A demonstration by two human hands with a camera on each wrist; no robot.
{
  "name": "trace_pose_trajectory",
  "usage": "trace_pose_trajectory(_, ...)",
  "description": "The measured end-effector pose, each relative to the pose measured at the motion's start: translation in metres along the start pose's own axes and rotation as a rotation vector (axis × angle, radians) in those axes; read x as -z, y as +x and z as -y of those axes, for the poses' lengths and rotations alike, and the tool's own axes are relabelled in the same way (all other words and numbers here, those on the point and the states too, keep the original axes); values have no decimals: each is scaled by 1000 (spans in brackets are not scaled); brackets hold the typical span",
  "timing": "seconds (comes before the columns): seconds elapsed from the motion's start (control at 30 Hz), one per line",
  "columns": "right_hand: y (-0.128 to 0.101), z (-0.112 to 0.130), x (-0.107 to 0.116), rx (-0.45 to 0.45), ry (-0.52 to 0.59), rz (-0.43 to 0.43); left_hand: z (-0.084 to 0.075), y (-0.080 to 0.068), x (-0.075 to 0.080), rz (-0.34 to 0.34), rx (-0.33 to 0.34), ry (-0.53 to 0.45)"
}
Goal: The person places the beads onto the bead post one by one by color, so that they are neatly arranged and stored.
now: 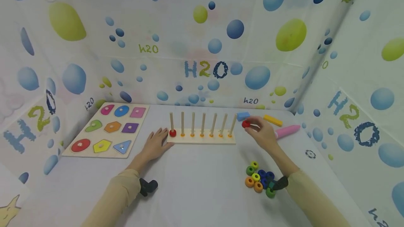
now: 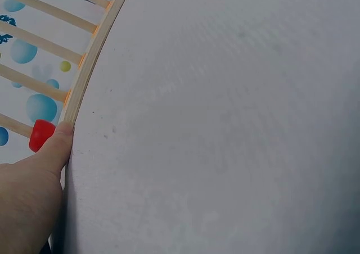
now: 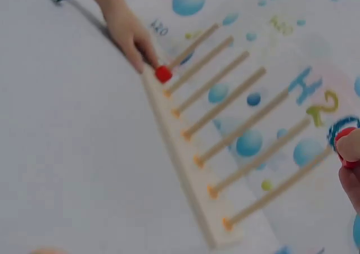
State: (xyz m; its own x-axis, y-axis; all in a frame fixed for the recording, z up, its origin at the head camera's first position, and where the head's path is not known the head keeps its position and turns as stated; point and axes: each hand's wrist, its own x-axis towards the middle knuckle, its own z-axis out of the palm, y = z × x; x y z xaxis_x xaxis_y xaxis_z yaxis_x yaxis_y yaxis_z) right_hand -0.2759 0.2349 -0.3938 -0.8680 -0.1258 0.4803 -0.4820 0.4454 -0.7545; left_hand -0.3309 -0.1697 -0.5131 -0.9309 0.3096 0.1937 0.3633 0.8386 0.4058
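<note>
My right hand (image 1: pixel 263 134) pinches a red ring (image 1: pixel 246 124) between thumb and fingertips, just right of the last peg, above the table (image 1: pixel 202 192). It's small, glossy and rounded. My left hand (image 1: pixel 155 145) lies flat, fingers straight and close together, touching the left end of the peg board (image 1: pixel 202 138): pale wooden base, seven upright round dowels. A second red ring (image 1: pixel 172 133) sits at the bottom of the leftmost peg. Loose rings (image 1: pixel 259 179) are piled near my right wrist.
</note>
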Motion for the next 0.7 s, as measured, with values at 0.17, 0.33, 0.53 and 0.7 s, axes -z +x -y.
trace_pose_trajectory(0.17,34,21,-28,105,20,2,2,0,0,0,0,0)
trace_pose_trajectory(0.33,56,39,-59,107,33,28,-2,1,-1,5,-9,-2)
trace_pose_trajectory(0.53,84,44,-105,129,118,71,-3,2,0,12,-6,-8)
trace_pose_trajectory(0.7,100,43,-147,146,80,153,-4,1,0,9,-2,-10)
